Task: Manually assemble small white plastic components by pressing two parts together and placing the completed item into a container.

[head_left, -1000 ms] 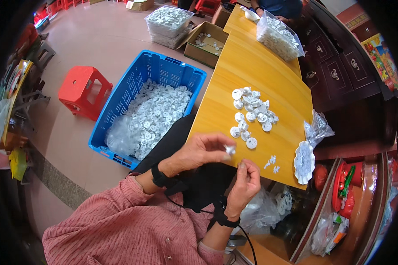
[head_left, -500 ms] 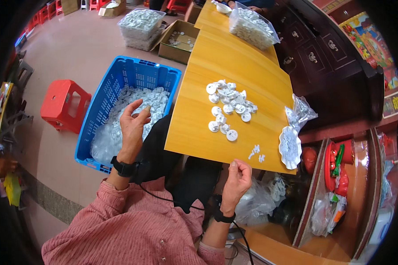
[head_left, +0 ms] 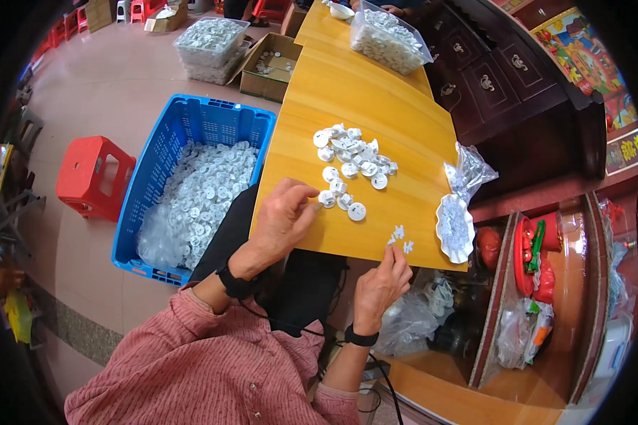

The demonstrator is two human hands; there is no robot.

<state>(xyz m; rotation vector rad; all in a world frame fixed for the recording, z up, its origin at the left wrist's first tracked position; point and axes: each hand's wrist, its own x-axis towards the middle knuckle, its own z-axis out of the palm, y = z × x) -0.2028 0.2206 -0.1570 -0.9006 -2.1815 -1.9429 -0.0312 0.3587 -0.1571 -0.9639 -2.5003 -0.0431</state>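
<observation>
The left hand [head_left: 282, 221] rests curled on the yellow table [head_left: 376, 99], fingertips touching the nearest white round caps [head_left: 347, 173]; a careless sweep could knock some off. The right hand [head_left: 383, 283] pinches toward the small white pieces [head_left: 400, 239] at the table's near edge (grip contents cannot be told), where they could easily slip off.
</observation>
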